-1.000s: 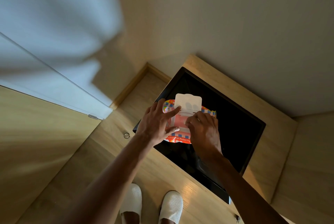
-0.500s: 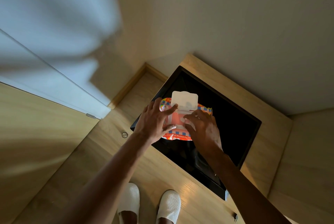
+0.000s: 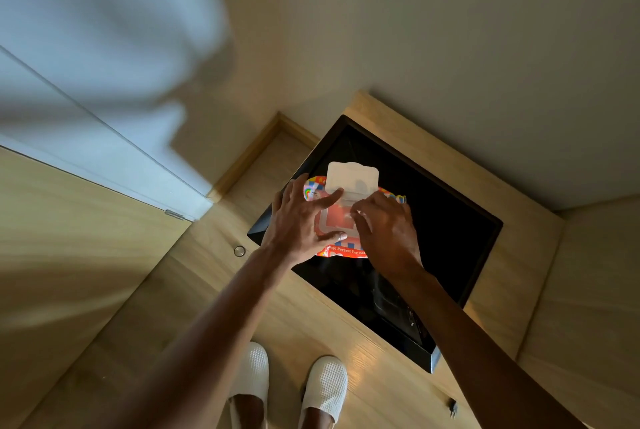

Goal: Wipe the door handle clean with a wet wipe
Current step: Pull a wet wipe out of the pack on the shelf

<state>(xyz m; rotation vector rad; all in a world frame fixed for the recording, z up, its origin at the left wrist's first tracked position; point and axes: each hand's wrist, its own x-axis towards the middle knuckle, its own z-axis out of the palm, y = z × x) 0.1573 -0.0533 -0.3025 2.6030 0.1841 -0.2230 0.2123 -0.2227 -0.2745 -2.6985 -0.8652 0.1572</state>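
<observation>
A colourful red wet-wipe pack lies on a black glossy tabletop. Its white flip lid stands open toward the wall. My left hand presses down on the pack's left side, thumb along the lid frame. My right hand rests on the pack's right side with its fingertips pinched at the opening; I cannot tell whether a wipe is caught between them. No door handle is in view.
The black top sits on a light wooden unit against a beige wall. A white door stands at left above a wooden floor with a round metal doorstop. My feet in white slippers stand below.
The view has drifted slightly. My right hand's fingertips have shifted from the pack's right edge toward the opening in the middle. The left hand keeps holding the pack down.
</observation>
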